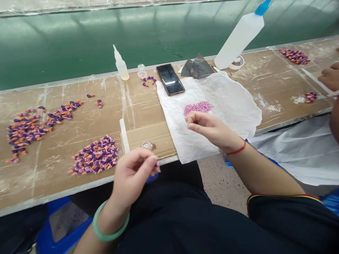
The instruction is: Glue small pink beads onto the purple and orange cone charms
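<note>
Your right hand [213, 129] pinches just below the pink beads [198, 108] on white tissue paper [233, 106]. Your left hand [134, 174] pinches too, its hold unclear. A phone [170, 79] lies upper centre, purple-and-orange pieces [94, 155] lower left.

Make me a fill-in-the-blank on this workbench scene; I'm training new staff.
The left hand wears a green ____ on its wrist.
The right hand hovers over a heap of tiny beads colored ____.
The phone lies face ____ on the bench.

Missing words: bangle; pink; up.
</note>
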`<action>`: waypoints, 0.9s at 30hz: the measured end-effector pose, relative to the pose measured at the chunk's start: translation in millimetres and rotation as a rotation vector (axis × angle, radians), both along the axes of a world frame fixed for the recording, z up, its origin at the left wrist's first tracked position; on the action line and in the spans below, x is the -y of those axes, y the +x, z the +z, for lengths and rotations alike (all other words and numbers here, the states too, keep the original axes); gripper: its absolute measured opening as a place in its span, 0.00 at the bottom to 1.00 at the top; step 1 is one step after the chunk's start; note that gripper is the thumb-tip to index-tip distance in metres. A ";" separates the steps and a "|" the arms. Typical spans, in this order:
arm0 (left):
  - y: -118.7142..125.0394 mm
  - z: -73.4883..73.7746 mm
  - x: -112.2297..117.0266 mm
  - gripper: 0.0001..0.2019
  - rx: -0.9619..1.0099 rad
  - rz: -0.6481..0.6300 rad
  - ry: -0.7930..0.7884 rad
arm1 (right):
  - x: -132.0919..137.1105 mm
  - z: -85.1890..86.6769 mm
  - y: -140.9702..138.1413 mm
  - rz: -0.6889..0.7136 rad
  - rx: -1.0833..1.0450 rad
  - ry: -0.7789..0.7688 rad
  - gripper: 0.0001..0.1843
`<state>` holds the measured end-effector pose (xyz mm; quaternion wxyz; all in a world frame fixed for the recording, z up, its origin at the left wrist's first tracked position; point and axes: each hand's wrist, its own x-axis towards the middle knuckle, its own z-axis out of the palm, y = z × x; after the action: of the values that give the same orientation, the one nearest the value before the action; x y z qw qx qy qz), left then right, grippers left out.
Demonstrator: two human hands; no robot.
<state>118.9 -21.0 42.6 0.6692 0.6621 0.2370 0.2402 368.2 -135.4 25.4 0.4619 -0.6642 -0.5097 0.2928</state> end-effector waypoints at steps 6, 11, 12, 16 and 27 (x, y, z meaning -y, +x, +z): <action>33.4 9.4 22.5 0.18 0.006 -0.154 -0.191 | 2.8 5.2 -44.4 -0.019 -0.365 0.235 0.12; 33.9 10.7 30.1 0.19 0.035 -0.141 -0.224 | 1.6 10.3 -61.7 -0.056 -0.154 0.331 0.07; 32.5 11.4 30.4 0.19 0.043 -0.144 -0.225 | 1.5 11.1 -62.7 -0.065 -0.104 0.347 0.07; 30.0 15.2 29.5 0.16 0.050 -0.149 -0.245 | 3.1 13.7 -62.4 -0.077 0.090 0.451 0.04; 38.5 9.2 27.5 0.05 0.074 -0.034 -0.328 | 4.5 13.8 -83.4 -0.125 -0.249 0.372 0.04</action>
<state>157.4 -48.5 51.9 0.7805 0.5385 0.2372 0.2111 284.8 -139.9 39.2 0.6530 -0.5567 -0.4516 0.2444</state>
